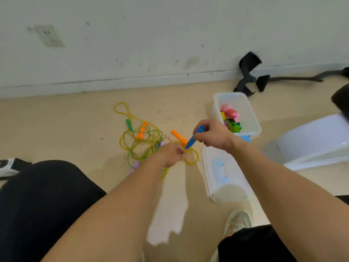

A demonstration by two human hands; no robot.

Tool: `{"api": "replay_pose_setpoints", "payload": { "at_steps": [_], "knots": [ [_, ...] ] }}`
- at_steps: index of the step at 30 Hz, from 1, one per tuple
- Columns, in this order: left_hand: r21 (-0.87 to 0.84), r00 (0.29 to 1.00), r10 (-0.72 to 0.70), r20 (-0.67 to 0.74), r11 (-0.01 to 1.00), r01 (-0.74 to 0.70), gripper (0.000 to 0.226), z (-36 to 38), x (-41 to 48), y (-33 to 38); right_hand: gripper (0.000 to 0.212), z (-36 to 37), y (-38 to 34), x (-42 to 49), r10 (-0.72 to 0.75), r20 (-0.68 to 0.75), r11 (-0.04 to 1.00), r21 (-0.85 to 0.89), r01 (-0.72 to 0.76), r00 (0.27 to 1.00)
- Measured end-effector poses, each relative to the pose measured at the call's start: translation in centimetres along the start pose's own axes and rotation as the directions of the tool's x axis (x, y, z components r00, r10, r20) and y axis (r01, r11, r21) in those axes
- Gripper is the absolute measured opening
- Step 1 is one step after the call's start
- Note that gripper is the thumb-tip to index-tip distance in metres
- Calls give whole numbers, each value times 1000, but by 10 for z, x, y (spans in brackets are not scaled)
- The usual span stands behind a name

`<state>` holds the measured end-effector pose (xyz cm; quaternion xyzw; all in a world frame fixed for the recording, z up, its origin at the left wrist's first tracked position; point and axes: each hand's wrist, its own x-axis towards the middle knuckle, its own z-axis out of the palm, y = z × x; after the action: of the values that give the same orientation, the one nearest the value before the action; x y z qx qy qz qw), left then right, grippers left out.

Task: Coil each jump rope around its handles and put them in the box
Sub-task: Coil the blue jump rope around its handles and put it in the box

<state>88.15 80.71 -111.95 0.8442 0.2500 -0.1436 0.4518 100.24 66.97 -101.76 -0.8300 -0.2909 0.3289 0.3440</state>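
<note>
The right hand [211, 136] grips a blue handle [195, 137], tilted tip-down. Just below it, the left hand [171, 154] pinches the yellow rope [192, 159] with curled fingers, both forearms stretched forward above the floor [75, 120].

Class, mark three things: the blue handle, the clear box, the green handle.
blue handle [191, 142], head view, bare shaft near the lower tip.
clear box [229, 93], head view, far rim.
green handle [129, 125], head view, its middle.

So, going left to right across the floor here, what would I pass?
Green handle, left orange handle, left hand pinching the yellow rope, blue handle in the right hand, clear box.
</note>
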Motion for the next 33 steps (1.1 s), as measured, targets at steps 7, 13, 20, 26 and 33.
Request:
{"api": "replay_pose_setpoints", "payload": {
  "at_steps": [7, 13, 20, 26, 33],
  "knots": [
    [43, 977, 214, -1, 976, -214, 17, -80, -39, 69, 17, -52, -55, -33, 13, 106, 958, -288, 18, 994],
    [165, 941, 337, -39, 931, -327, 10, -115, -62, 119, 11, -40, -81, -36, -34, 75, 964, -261, 52, 997],
    [197, 941, 338, 17, 922, -334, 8, -135, -57, 110, 21, -58, -81, -25, -171, -49, 969, 173, 177, 984],
    [198, 971, 235, 37, 951, -238, 20, -131, -40, 78, 21, -61, -57, -6, -92, -136, 996, -20, 90, 986],
    [-38, 933, 339, -124, 938, -346, 11, -132, -33, 108, 32, -17, -47, 15, -39, 180, 975, -209, 77, 983]
  ]
}}
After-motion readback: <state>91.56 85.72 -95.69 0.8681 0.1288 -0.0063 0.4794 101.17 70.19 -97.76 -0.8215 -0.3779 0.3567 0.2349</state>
